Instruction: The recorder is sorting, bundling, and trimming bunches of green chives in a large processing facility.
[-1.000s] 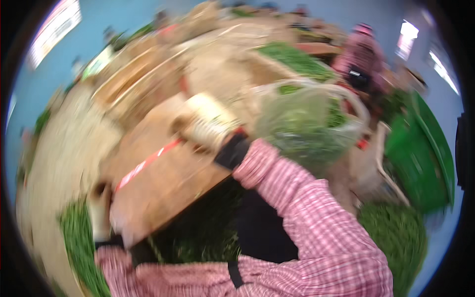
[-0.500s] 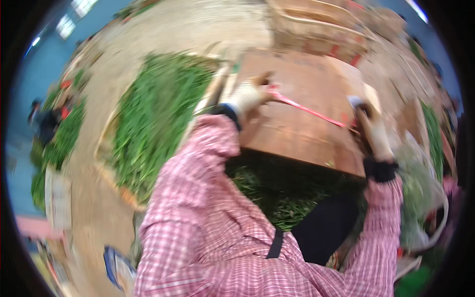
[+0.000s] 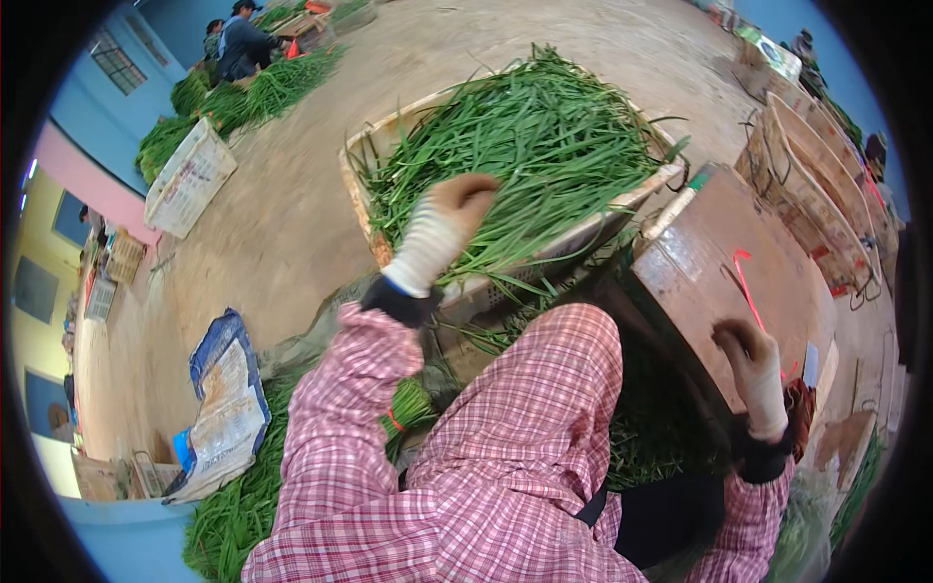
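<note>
My left hand [image 3: 449,219], in a white-cuffed glove with brown fingers, is over the near left side of a crate [image 3: 362,204] heaped with long green leaves like chives [image 3: 530,136]. Its fingers are bent but apart from the thumb, with nothing seen between them. On the right, my right hand [image 3: 754,374], gloved alike, hovers at the brown board [image 3: 695,262], its fingers loosely curled with a gap to the thumb. A red ribbon [image 3: 745,277] lies across the board and passes partly behind that hand.
By my left arm lie a tied green bundle [image 3: 412,403], more loose leaves [image 3: 228,525] and a blue-white sack [image 3: 228,398]. Worn crates [image 3: 807,185] stand at the right. A white basket [image 3: 191,180] and people [image 3: 243,44] are at the far left.
My view has swung left, so the leaf crate is now ahead. My left hand has gone from the board and ribbon to the leaves; the ribbon, earlier stretched between my hands, lies on the board.
</note>
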The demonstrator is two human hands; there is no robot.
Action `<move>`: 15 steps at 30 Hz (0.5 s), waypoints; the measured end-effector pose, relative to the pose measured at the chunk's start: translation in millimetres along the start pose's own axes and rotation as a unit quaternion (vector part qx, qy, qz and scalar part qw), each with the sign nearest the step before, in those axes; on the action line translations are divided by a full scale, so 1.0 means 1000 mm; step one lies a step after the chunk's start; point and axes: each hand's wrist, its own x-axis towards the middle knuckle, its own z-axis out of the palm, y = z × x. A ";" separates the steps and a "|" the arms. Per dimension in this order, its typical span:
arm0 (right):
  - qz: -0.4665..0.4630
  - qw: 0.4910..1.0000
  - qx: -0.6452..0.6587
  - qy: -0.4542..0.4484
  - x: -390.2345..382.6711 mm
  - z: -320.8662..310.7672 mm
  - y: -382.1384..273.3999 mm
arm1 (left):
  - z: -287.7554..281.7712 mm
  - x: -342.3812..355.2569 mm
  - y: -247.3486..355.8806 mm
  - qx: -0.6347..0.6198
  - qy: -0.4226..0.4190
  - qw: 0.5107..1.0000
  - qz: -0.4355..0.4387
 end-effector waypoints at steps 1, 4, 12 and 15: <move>-0.040 0.999 -0.002 -0.018 0.024 0.019 -0.012 | -0.023 -0.007 -0.022 0.059 0.040 0.996 -0.045; -0.198 0.978 0.004 -0.064 0.097 0.087 -0.064 | -0.042 -0.030 -0.078 0.046 0.059 0.992 -0.104; -0.391 0.873 -0.152 -0.248 0.202 0.237 -0.107 | -0.040 -0.055 -0.065 0.209 -0.201 0.940 -0.181; -0.463 0.822 -0.234 -0.235 0.213 0.256 -0.101 | -0.029 -0.061 -0.074 0.158 -0.162 0.959 -0.174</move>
